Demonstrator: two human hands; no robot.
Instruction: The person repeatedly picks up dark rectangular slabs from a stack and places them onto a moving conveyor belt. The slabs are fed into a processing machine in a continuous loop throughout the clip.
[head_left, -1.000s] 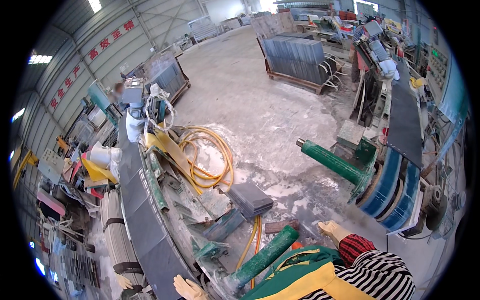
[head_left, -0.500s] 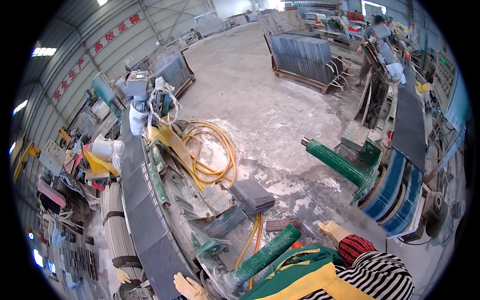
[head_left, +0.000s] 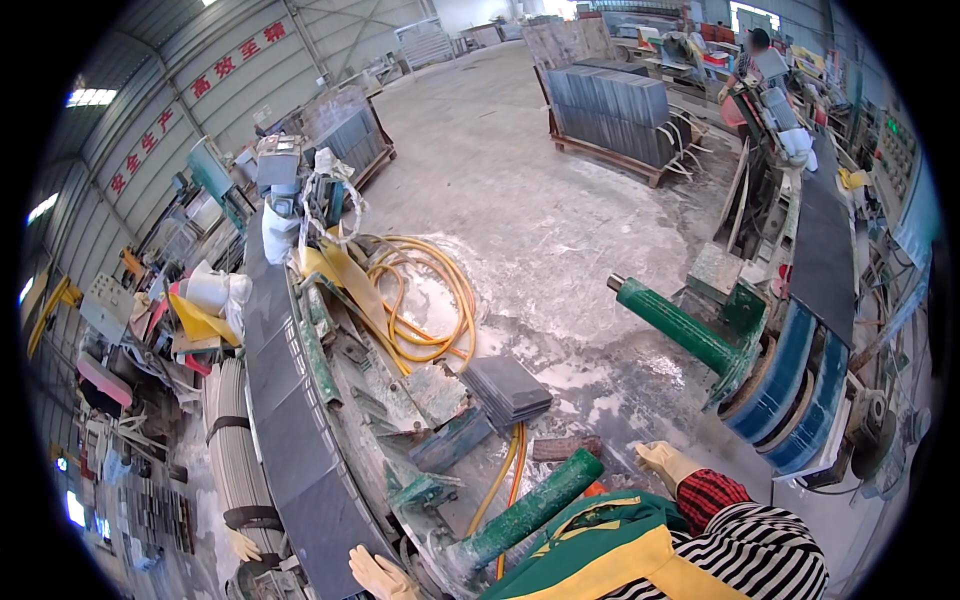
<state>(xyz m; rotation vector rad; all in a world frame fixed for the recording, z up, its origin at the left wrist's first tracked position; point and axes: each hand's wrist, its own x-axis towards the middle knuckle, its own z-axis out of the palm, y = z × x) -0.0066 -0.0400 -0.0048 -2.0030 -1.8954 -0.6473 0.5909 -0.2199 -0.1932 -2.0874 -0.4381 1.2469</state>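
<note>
The dark stone slab (head_left: 290, 440) lies flat on the long conveyor line at the person's left, in a row of like slabs running away up the belt. The left hand (head_left: 378, 575), in a pale glove, rests open with its fingers spread just at the near end of that slab, touching or almost touching its edge; it grips nothing. The right hand (head_left: 665, 462), also gloved, hangs free out to the right with loose fingers, over the wet dusty floor (head_left: 540, 220) and near a green roller post (head_left: 530, 510); it holds nothing either.

By the look of it, the step in hand is minding or steadying the slab at the near end of the line, with only the left hand engaged. A next move on the slab would call for a flat, even palm on its edge and for the right hand to come across past the green post, since stone of this kind looks heavy and brittle at the corners.

A small stack of grey tiles (head_left: 508, 388) and a coil of yellow hose (head_left: 430, 300) lie between the line and the open floor.
</note>
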